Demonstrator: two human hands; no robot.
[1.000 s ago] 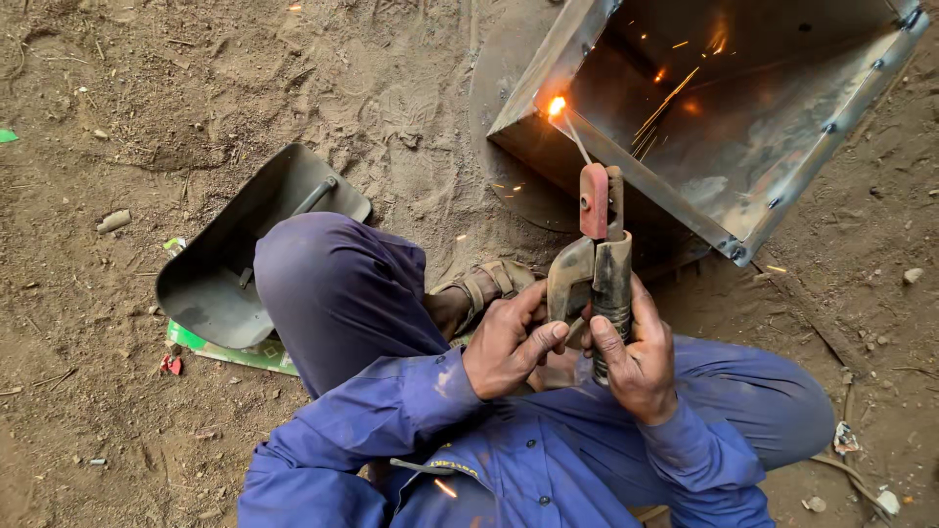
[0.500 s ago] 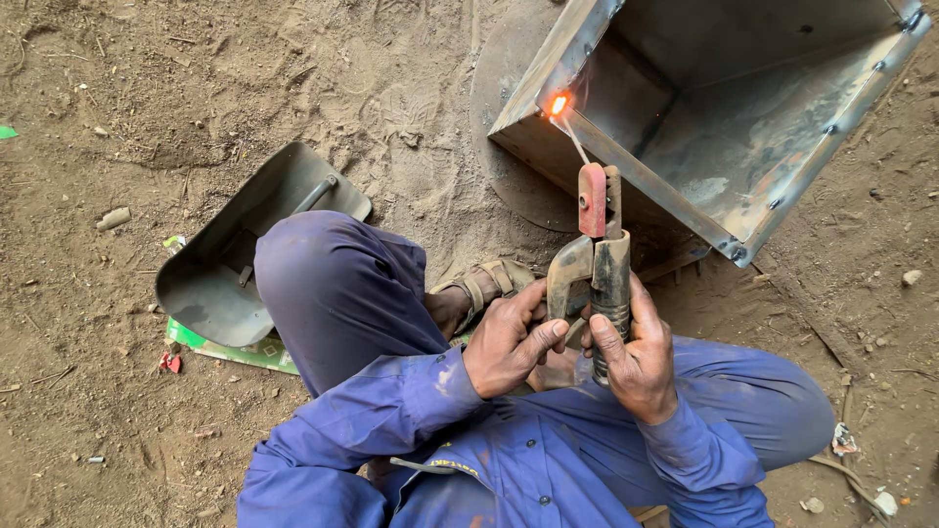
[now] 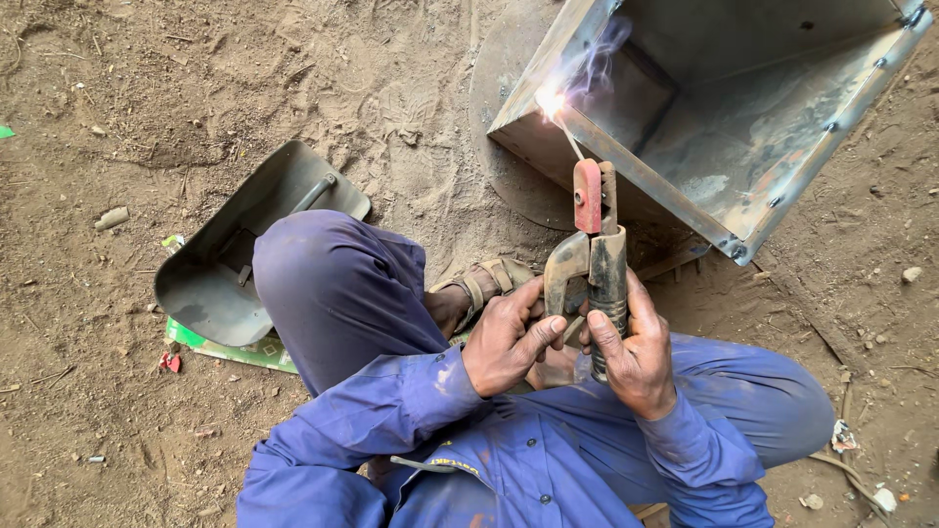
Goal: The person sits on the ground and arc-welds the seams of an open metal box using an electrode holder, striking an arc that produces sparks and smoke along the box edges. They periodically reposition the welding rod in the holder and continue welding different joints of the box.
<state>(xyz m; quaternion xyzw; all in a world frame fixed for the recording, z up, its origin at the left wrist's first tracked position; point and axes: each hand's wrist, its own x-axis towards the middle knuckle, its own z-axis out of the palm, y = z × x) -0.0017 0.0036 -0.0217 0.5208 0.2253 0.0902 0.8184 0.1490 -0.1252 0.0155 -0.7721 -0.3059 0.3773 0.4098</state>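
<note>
1. Between the two hands, just above the knees, a worn metal electrode holder with a red-tipped clamp (image 3: 594,249) stood nearly upright, its nose aimed at the box ahead.
2. From its clamp a thin welding rod (image 3: 568,140) ran up and left to a bright white arc (image 3: 550,101) at the near rim of the box, with pale smoke curling above it.
3. The right hand (image 3: 636,352) had its fingers (image 3: 604,337) wrapped and pressed together around the holder's dark handle.
4. The left hand (image 3: 509,337) touched the holder's lever side, its fingers (image 3: 540,332) curled and pinching that curved lever.
5. The large open box of grey sheet steel with angle-iron edges (image 3: 743,127) sat tilted on the dirt floor (image 3: 147,78), partly over a round flat metal disc (image 3: 499,127).
6. Both arms wore blue work sleeves (image 3: 381,411), and the squatting legs were in matching blue.
7. A brown sandal (image 3: 484,279) showed beside the left knee.
8. Left of that knee, a dark grey hand-held welding shield (image 3: 235,264) lay face down on the ground, resting on a green strip (image 3: 230,350).
9. Small stones and scraps were scattered about.
</note>
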